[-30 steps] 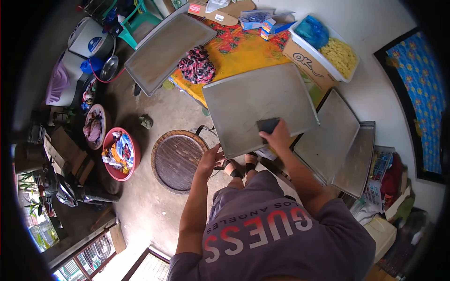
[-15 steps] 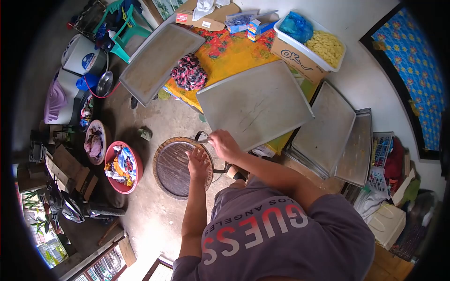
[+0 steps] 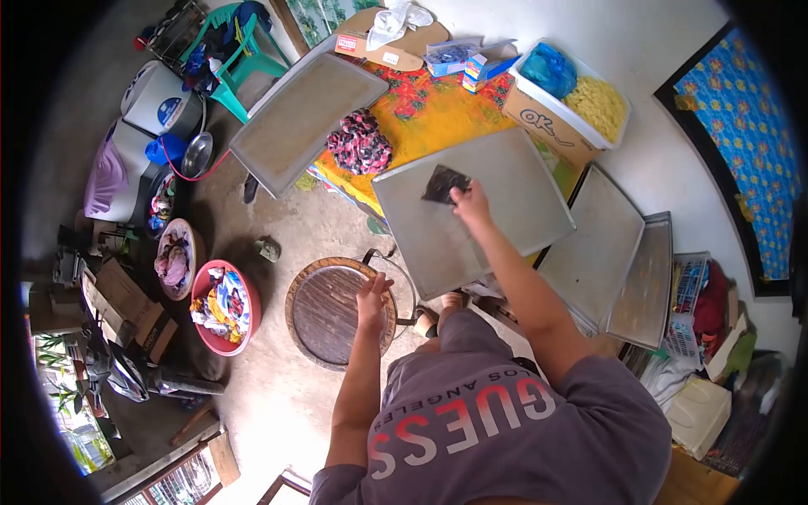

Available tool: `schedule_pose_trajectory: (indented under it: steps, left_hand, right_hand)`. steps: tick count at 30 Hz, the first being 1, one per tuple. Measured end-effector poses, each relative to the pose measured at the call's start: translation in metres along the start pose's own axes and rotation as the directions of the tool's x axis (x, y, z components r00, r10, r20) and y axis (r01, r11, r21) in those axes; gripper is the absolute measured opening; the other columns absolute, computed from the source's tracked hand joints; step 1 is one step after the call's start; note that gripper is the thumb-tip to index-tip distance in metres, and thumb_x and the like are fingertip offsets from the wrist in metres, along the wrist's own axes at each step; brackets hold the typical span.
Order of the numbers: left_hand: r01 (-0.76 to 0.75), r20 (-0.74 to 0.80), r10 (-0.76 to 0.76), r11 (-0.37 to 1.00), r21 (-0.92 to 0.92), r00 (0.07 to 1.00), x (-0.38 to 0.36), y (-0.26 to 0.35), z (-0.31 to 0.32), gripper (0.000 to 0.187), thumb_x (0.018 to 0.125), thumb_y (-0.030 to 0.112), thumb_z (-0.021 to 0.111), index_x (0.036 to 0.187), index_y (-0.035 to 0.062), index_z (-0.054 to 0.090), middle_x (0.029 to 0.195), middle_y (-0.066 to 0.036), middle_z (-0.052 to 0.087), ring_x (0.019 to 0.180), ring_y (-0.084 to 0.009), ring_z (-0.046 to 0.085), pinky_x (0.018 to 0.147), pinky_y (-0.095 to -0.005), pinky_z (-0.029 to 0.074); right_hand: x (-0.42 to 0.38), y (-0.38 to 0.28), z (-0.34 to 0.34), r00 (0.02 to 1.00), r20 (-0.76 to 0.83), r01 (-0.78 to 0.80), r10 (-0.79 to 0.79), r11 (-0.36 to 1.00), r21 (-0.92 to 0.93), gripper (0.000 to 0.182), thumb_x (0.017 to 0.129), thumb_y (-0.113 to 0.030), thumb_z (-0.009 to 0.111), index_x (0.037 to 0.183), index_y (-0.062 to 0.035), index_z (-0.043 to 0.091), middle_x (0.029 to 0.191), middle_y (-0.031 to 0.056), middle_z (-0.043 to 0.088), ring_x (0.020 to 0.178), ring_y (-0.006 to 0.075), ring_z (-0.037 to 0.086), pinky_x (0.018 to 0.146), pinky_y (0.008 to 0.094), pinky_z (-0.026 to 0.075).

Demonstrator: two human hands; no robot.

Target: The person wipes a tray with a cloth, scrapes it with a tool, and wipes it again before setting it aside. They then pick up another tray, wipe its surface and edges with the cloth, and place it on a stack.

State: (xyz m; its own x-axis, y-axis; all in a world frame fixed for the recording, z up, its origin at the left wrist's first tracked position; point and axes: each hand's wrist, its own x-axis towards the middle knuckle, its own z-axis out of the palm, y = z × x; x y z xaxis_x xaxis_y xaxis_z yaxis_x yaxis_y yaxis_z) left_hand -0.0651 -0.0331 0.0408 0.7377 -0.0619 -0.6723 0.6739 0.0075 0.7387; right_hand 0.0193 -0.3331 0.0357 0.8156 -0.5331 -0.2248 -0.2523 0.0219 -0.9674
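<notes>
My right hand (image 3: 473,204) grips the edge of a dark, flat, square piece (image 3: 444,184), which lies against the upper middle of a grey metal tray (image 3: 513,210). This tray rests on the table with the yellow floral cover. My left hand (image 3: 373,301) hangs over the right side of a round, wood-rimmed stool (image 3: 328,307), fingers loosely bent and apart, with nothing in them. A bundle of pink, black and white cloth (image 3: 360,143) sits on the table, left of the tray.
Another metal tray (image 3: 307,122) lies at the table's left end. More trays (image 3: 593,244) lean at the right. A white tub with yellow pieces (image 3: 596,108) stands on a carton. Basins of clothes, one of them red (image 3: 252,316), and a green chair (image 3: 244,71) are at the left.
My right hand has moved up and right from the tray's near left corner onto its surface, where the dark piece now shows flat. My left hand has shifted slightly right, fingers less spread.
</notes>
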Motion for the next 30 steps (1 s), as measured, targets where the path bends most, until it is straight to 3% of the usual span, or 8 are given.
schedule_pose_trajectory:
  steps: [6,10,11,15,20,23,26,30]
  left_hand:
    - [-0.028,0.065,0.027,0.999,0.02,0.998,0.027,-0.004,0.012,0.04,0.086,0.022,0.063,0.122,0.0059,0.058,0.102,-0.005,0.067,0.096,-0.0125,0.058,0.07,-0.0282,0.046]
    - [-0.04,0.031,0.037,0.994,0.105,0.999,0.05,-0.004,0.018,0.031,0.089,0.022,0.061,0.115,0.0053,0.063,0.096,-0.003,0.069,0.088,-0.0123,0.062,0.068,-0.0265,0.046]
    - [-0.034,0.008,0.033,0.992,0.125,0.999,0.054,-0.001,0.021,0.03,0.09,0.023,0.06,0.114,0.0051,0.064,0.097,-0.003,0.068,0.088,-0.0122,0.062,0.067,-0.0264,0.046]
    - [-0.014,0.009,0.014,0.999,0.031,1.0,0.06,0.016,0.037,0.035,0.094,0.027,0.057,0.121,0.0049,0.06,0.099,-0.003,0.067,0.089,-0.0125,0.062,0.068,-0.0267,0.046]
    - [0.008,0.083,-0.004,0.999,-0.041,0.997,0.079,0.021,0.052,0.04,0.096,0.029,0.053,0.126,0.0031,0.054,0.096,-0.003,0.066,0.08,-0.013,0.063,0.063,-0.027,0.047]
    - [-0.029,0.011,0.03,0.993,-0.112,0.999,0.074,0.04,0.067,0.04,0.095,0.024,0.055,0.127,0.0013,0.051,0.089,-0.005,0.066,0.07,-0.0112,0.064,0.056,-0.0238,0.047]
    - [-0.073,-0.011,0.073,0.993,-0.096,0.997,0.074,0.048,0.071,0.047,0.094,0.016,0.055,0.137,0.0067,0.039,0.083,-0.005,0.065,0.067,-0.0097,0.06,0.053,-0.0232,0.047]
    - [-0.116,0.031,0.116,0.993,-0.019,0.993,0.079,0.044,0.069,0.065,0.092,0.014,0.056,0.149,0.0216,0.024,0.089,-0.003,0.061,0.073,-0.0095,0.058,0.055,-0.0257,0.049]
  right_hand:
    - [0.138,-0.011,0.001,0.977,-0.195,0.06,-0.082,0.991,-0.117,0.021,0.088,-0.011,0.065,0.1,-0.0046,0.049,0.081,0.0005,0.051,0.067,0.0114,0.057,0.048,0.0259,0.05]
    - [0.193,-0.007,0.003,0.943,-0.253,0.086,-0.216,0.893,-0.441,0.043,0.08,-0.016,0.069,0.114,0.0021,0.051,0.092,0.0192,0.067,0.089,0.0347,0.066,0.083,0.0444,0.05]
    - [0.201,-0.009,0.001,0.958,-0.262,-0.033,-0.12,0.858,-0.513,0.056,0.078,-0.02,0.071,0.125,-0.0003,0.048,0.112,0.0198,0.062,0.105,0.0353,0.059,0.093,0.047,0.045]
    - [0.173,-0.049,0.049,0.793,-0.269,0.01,-0.547,0.452,-0.892,0.07,0.073,-0.034,0.076,0.13,-0.0057,0.046,0.125,0.0225,0.05,0.117,0.0395,0.046,0.097,0.0487,0.039]
    - [0.143,-0.061,0.164,0.718,0.321,0.684,-0.617,0.543,-0.487,0.08,0.067,-0.047,0.078,0.132,-0.0109,0.049,0.119,0.0218,0.054,0.112,0.0409,0.048,0.097,0.0528,0.036]
    - [0.116,-0.078,0.207,0.812,0.425,0.582,-0.399,0.504,-0.638,0.093,0.064,-0.055,0.079,0.144,-0.03,0.036,0.149,0.0238,0.031,0.132,0.0475,0.033,0.107,0.0562,0.03]
    - [0.133,-0.061,0.223,0.82,0.505,0.561,-0.271,0.557,-0.612,0.062,0.074,-0.023,0.073,0.133,-0.023,0.052,0.133,0.0216,0.048,0.119,0.0426,0.048,0.099,0.0492,0.041]
    - [0.128,-0.069,0.182,0.829,0.398,0.503,-0.392,0.834,-0.227,0.049,0.073,-0.008,0.065,0.122,-0.0129,0.06,0.114,0.018,0.06,0.103,0.0318,0.06,0.092,0.0403,0.047]
